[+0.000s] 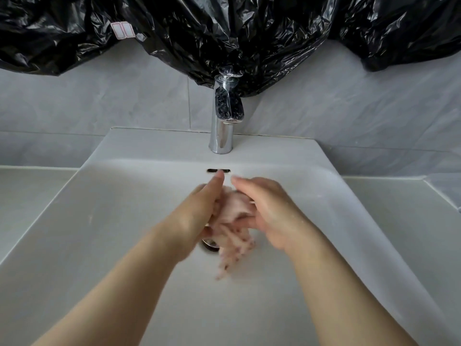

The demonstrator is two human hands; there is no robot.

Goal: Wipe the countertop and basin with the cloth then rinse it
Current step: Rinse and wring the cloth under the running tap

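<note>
A pale pink cloth (233, 221) with small dark dots is bunched between my two hands over the middle of the white basin (112, 221). My left hand (199, 211) presses on its left side and my right hand (269, 211) on its right side, fingers pointing towards the tap. The cloth's lower end hangs blurred above the drain (210, 245), which is partly hidden. The chrome tap (223, 121) stands at the basin's back edge. I cannot tell if water runs from it.
Pale countertop (27, 196) lies on the left of the basin, and more countertop (404, 208) on the right. An overflow slot (212, 170) sits in the back wall of the basin. Black plastic sheeting (224, 33) hangs over the grey tiled wall above the tap.
</note>
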